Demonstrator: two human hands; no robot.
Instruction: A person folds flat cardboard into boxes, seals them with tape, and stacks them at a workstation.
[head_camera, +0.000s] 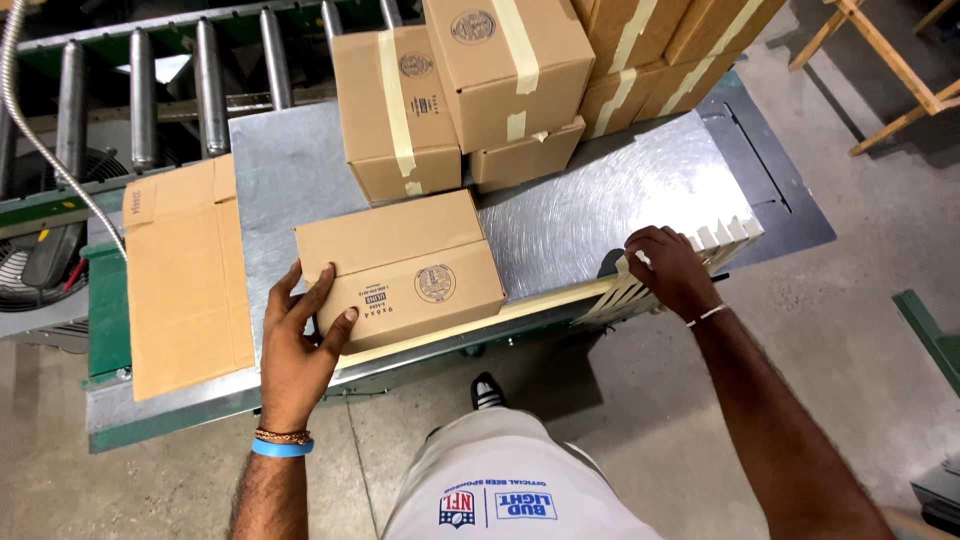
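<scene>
Left hand (300, 340) steadies smooth rectangular cardboard box (400, 268).

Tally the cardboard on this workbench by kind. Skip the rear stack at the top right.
Untaped box under the left hand: 1
Closed boxes stacked just behind it: 3
Flat cardboard sheet: 1
Total: 5
</scene>
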